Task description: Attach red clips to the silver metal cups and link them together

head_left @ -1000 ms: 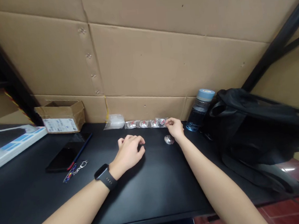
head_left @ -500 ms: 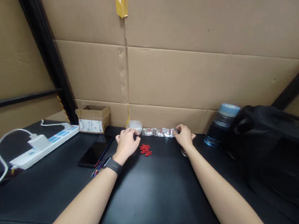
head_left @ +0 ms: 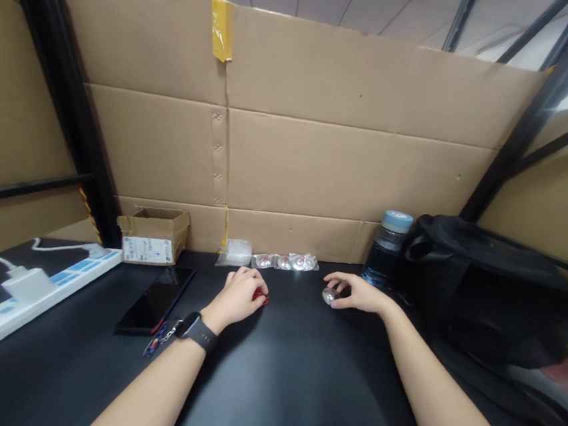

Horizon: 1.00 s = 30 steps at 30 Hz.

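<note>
My left hand (head_left: 239, 295), with a black watch on its wrist, rests curled on the black table (head_left: 290, 380) over a small pile of red pieces (head_left: 261, 299), most of them hidden beneath the fingers. My right hand (head_left: 357, 293) lies to the right, its fingertips pinching a small shiny metal disc (head_left: 328, 295) that sits on the table. Behind both hands, a row of small clear packets (head_left: 286, 261) with red and silver contents lies along the cardboard wall, beside a bag of white parts (head_left: 235, 252).
A black phone (head_left: 153, 302) and a lanyard with keys (head_left: 161, 332) lie left of my left hand. A white power strip (head_left: 35, 294) and a small cardboard box (head_left: 153, 235) stand further left. A blue-capped bottle (head_left: 386, 246) and a black backpack (head_left: 497, 286) fill the right side.
My right hand has left the packets at the wall and come back to the metal disc. My left hand has pulled back from the white bag and now covers the red pieces.
</note>
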### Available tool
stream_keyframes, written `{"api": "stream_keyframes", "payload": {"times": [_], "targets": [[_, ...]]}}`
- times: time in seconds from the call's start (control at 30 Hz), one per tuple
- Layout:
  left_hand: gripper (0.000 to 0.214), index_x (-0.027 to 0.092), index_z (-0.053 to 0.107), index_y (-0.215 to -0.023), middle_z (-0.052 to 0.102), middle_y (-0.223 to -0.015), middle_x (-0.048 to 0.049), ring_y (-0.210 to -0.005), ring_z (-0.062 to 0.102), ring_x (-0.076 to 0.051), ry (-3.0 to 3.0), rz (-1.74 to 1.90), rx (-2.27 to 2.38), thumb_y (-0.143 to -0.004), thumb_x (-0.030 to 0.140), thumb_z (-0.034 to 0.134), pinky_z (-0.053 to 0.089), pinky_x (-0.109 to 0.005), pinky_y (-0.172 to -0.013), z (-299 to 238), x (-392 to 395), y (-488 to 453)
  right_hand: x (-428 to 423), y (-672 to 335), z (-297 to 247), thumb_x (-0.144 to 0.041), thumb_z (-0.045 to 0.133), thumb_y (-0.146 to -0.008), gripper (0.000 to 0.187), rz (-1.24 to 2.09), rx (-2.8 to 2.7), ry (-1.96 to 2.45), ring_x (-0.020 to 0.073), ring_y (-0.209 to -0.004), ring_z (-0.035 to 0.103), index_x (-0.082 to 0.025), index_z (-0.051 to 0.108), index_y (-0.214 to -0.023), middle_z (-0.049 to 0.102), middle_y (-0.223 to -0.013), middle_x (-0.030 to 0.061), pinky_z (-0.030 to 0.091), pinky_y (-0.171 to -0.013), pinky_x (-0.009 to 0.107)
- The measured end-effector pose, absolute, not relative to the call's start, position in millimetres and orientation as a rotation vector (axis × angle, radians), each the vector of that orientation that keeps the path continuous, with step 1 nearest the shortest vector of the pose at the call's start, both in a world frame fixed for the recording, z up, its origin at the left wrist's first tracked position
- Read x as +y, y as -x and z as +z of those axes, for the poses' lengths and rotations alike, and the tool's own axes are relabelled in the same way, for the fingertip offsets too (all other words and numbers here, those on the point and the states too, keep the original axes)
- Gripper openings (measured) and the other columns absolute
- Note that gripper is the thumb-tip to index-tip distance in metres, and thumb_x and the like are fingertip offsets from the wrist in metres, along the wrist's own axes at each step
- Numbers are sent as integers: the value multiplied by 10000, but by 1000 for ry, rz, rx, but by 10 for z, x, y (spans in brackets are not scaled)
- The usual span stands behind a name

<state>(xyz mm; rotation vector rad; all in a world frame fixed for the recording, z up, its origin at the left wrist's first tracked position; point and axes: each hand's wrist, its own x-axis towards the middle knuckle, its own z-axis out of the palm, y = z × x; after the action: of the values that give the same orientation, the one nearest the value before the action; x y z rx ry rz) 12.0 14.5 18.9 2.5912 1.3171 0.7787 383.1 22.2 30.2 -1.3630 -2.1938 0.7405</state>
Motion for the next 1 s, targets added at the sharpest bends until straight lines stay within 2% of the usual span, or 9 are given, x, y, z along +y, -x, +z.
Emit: {"api": "stream_keyframes", "payload": {"times": [0.13,0.3,0.43,0.6,0.77,1.0], "targets": [[58,276,736,-875,666,-1031,-47,-1104,550,-274,-2602,762,1284,-847,269,685,366,-411,-925,180,160,-120,242,-3792,342,-245,844,-648,586,685,-2246,1369,206,-895,656,-218,684,-1211,736,-1065,52,534,-865,349],[63,254,731,-864,659,-1059,-48,-1099,538,-269,-2649,690,1295,-847,268,672,356,-407,-910,184,150,-133,256,-3704,336,-172,787,-632,494,572,-2256,1413,183,-837,664,-210,720,-1120,746,-993,32,527,-791,291],[75,245,724,-861,649,-1081,-42,-1115,530,-261,-2662,668,1292,-862,241,649,352,-406,-916,182,118,-162,267,-3603,316,-104,731,-586,533,429,-2278,1430,174,-796,662,-228,719,-1104,749,-962,2,510,-774,267],[72,246,713,-836,649,-1088,-34,-1103,530,-253,-2650,674,1276,-858,207,656,346,-399,-903,167,110,-169,265,-3560,328,-120,736,-590,479,402,-2255,1398,182,-793,660,-223,729,-1058,758,-937,2,506,-770,267],[86,238,695,-815,658,-1051,-31,-1086,530,-253,-2651,689,1258,-872,191,651,336,-388,-884,115,133,-156,237,-3576,393,-150,736,-663,314,422,-2267,1349,188,-819,676,-222,751,-968,768,-893,3,504,-792,278],[112,232,624,-843,671,-987,-10,-1064,540,-238,-2644,772,1180,-943,201,585,325,-375,-889,152,145,-175,210,-3619,454,-185,772,-701,250,465,-2245,1356,191,-850,699,-237,764,-945,777,-895,0,512,-829,299]]}}
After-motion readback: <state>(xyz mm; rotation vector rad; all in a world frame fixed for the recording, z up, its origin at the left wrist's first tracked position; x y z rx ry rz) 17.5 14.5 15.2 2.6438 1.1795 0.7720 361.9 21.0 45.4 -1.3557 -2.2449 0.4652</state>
